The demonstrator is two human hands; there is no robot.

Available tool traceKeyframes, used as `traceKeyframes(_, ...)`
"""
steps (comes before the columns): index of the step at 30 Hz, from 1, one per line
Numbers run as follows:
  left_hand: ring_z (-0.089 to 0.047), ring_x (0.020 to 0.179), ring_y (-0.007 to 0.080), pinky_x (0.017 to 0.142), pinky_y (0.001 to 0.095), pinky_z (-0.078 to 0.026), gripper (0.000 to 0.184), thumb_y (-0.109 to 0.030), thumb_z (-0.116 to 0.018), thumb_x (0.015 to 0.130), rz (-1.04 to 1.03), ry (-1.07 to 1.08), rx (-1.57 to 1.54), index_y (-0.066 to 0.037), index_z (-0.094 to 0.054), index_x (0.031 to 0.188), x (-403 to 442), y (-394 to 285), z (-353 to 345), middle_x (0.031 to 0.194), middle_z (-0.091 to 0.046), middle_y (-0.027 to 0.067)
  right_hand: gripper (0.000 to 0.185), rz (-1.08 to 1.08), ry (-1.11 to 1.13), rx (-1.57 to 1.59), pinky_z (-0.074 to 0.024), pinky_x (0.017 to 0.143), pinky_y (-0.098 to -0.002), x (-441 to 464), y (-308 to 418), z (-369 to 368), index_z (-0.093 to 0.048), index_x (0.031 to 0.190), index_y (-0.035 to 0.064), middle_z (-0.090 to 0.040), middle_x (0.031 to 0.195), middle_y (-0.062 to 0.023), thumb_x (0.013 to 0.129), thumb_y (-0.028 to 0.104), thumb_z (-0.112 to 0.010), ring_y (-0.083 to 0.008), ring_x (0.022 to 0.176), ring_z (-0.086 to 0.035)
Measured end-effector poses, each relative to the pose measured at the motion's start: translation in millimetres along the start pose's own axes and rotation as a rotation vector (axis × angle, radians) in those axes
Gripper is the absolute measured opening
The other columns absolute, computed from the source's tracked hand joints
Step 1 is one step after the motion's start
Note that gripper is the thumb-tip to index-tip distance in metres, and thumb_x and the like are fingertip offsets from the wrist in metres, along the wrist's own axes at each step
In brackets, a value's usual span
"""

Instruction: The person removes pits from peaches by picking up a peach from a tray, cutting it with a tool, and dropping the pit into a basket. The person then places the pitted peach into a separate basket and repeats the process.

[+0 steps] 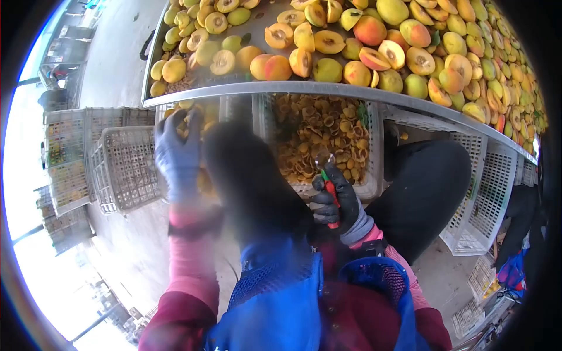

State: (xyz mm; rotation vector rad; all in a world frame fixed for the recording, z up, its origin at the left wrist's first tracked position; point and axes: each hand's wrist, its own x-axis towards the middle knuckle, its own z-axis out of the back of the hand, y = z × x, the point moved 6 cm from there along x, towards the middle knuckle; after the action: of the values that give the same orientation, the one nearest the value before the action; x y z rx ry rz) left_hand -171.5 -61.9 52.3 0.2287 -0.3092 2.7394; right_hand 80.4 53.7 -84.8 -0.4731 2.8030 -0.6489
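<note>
My right hand [342, 202], in a dark glove with a grey cuff, is closed round a fruit pitter [329, 190] with a red and green handle. Its looped metal head points up, over a crate [374, 152] of scooped-out yellow fruit pieces [316, 128]. My left hand [178, 152], in a grey-blue glove, is over the crate at the left, just below the metal table's edge. Its fingers are spread, and nothing shows between them. Yellow-orange fruit [208, 111] lies in that crate, partly hidden by my hand and knee.
A metal-rimmed table [281, 88] in front carries whole and halved peach-like fruit [369, 29]. Stacked plastic crates [126, 169] stand at the left. More white crates [483, 193] stand at the right, near another person's leg [521, 216]. My knees are beneath the table's edge.
</note>
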Motion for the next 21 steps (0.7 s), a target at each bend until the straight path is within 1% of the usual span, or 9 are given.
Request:
traceKeyframes(1,-0.060,0.096,0.0301,0.085,0.0404,-0.046,0.049,-0.052,-0.060,0.080,-0.043,-0.011,-0.118,-0.014,-0.062,0.110,7.4,-31.5,-2.0,0.097,-0.060,0.0158,0.044,0.010,-0.063,-0.001,-0.0286,0.038,-0.0219,2.0,-0.3,3.3,-0.058,0.086,0.0118,-0.033,0.053,0.0039,0.094,0.052,-0.042,-0.0081,0.041,-0.030)
traceKeyframes(5,-0.060,0.095,0.0315,0.078,0.0381,-0.047,0.051,-0.044,-0.069,0.075,-0.324,0.377,-0.016,-0.008,-0.054,0.109,49.8,-131.5,-66.4,0.100,-0.061,0.0162,0.043,0.101,-0.255,-0.133,-0.0276,0.035,-0.0224,5.1,10.1,5.2,-0.058,0.083,0.0126,-0.035,0.052,0.0043,0.093,0.052,-0.044,-0.0082,0.039,-0.030)
traceKeyframes(8,-0.060,0.091,0.0329,0.076,0.0394,-0.048,0.053,-0.039,-0.071,0.073,-0.472,0.391,0.196,-0.006,-0.049,0.108,80.6,-149.4,-108.2,0.093,-0.062,0.0147,0.044,0.240,-0.418,-0.295,-0.0291,0.034,-0.0225,-1.0,25.2,0.9,-0.058,0.080,0.0128,-0.039,0.053,0.0034,0.093,0.052,-0.045,-0.0085,0.039,-0.034)
traceKeyframes(12,-0.060,0.086,0.0348,0.073,0.0418,-0.048,0.055,-0.031,-0.076,0.067,-0.620,0.236,0.009,-0.006,-0.049,0.108,69.3,-157.2,-86.5,0.092,-0.061,0.0149,0.044,0.370,-0.634,-0.483,-0.0321,0.034,-0.0232,-10.2,38.4,-8.3,-0.058,0.082,0.0131,-0.043,0.053,0.0023,0.092,0.054,-0.045,-0.0092,0.039,-0.039)
traceKeyframes(15,-0.060,0.091,0.0180,0.081,0.0348,-0.047,0.052,-0.012,-0.078,0.066,-0.415,0.276,-0.359,-0.002,-0.051,0.108,38.4,-148.7,-69.4,0.095,-0.061,0.0110,0.042,0.548,-0.635,-0.540,-0.0320,0.035,-0.0232,-15.4,53.0,-9.3,-0.058,0.090,0.0130,-0.046,0.056,0.0016,0.091,0.054,-0.047,-0.0100,0.039,-0.039)
traceKeyframes(17,-0.055,0.095,0.0170,0.085,0.0322,-0.045,0.052,-0.004,-0.078,0.064,-0.517,0.456,-0.720,-0.002,-0.052,0.109,-1.5,-157.5,-46.9,0.101,-0.057,0.0095,0.042,0.447,-0.483,-0.413,-0.0324,0.036,-0.0231,-10.0,53.3,-27.9,-0.057,0.096,0.0123,-0.048,0.058,0.0009,0.091,0.053,-0.048,-0.0105,0.040,-0.040)
traceKeyframes(19,-0.052,0.105,0.0218,0.090,0.0328,-0.043,0.053,-0.004,-0.078,0.063,-0.157,0.950,-1.304,-0.001,-0.053,0.110,-43.8,-165.9,-50.4,0.111,-0.052,0.0114,0.042,0.344,-0.379,-0.319,-0.0327,0.037,-0.0229,-7.1,45.9,-44.1,-0.056,0.101,0.0116,-0.049,0.060,0.0001,0.090,0.052,-0.049,-0.0106,0.040,-0.041)
traceKeyframes(20,-0.048,0.111,0.0227,0.097,0.0345,-0.038,0.058,-0.003,-0.078,0.061,-0.555,0.863,-1.105,0.000,-0.051,0.112,-52.9,-165.5,-55.7,0.115,-0.050,0.0122,0.042,0.295,-0.345,-0.294,-0.0327,0.037,-0.0229,-4.7,42.0,-49.4,-0.056,0.103,0.0111,-0.050,0.061,-0.0003,0.090,0.051,-0.050,-0.0104,0.041,-0.041)
traceKeyframes(21,-0.044,0.118,0.0245,0.102,0.0356,-0.034,0.069,-0.009,-0.078,0.062,-0.631,0.760,-1.057,0.000,-0.046,0.122,-60.8,-162.6,-56.9,0.122,-0.047,0.0122,0.042,0.247,-0.310,-0.268,-0.0328,0.038,-0.0228,-3.0,36.0,-56.3,-0.055,0.105,0.0107,-0.050,0.062,-0.0008,0.090,0.050,-0.051,-0.0103,0.042,-0.042)
